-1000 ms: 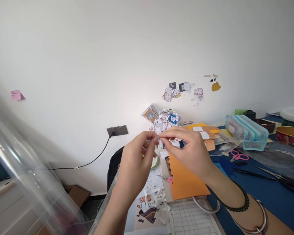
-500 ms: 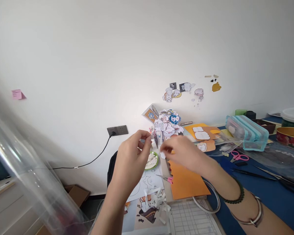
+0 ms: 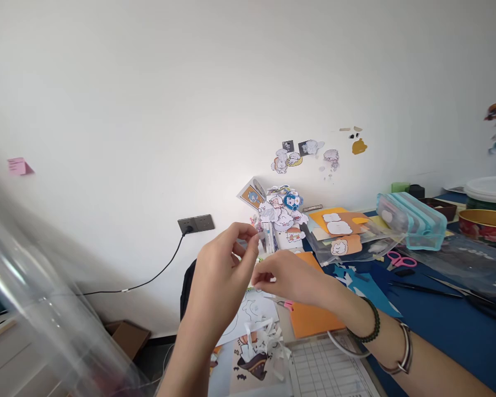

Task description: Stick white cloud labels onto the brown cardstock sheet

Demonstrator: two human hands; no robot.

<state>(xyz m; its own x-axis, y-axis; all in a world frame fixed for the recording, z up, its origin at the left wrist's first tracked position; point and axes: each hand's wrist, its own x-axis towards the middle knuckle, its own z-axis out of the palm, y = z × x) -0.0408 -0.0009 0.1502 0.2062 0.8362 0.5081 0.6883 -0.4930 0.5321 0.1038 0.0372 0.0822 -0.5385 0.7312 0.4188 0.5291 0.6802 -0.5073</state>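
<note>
My left hand [image 3: 223, 270] is raised over the table with thumb and forefinger pinched; a tiny pale bit may be at their tips, too small to name. Just right of it and lower, my right hand [image 3: 289, 275] is closed, its fingertips over the green dish [image 3: 261, 257], most of which it hides. Whatever the right fingers hold cannot be made out. Below the hands lies a white sheet with line drawings [image 3: 252, 309]. The orange card [image 3: 314, 320] lies under my right forearm, beside small pink-handled scissors [image 3: 288, 305].
Curled white paper strips [image 3: 273, 342] lie on a printed picture. Paper cutouts [image 3: 283, 212] stand at the wall. Blue paper scraps [image 3: 367, 286], pink scissors [image 3: 402, 260], black tweezers [image 3: 425, 289] and a turquoise pouch [image 3: 413, 220] are on the right. Clear plastic [image 3: 45, 309] rises at left.
My right hand has moved left and down, from the orange card to over the green dish, uncovering blue paper scraps. My left hand stays almost still, pinched. The view has shifted slightly right.
</note>
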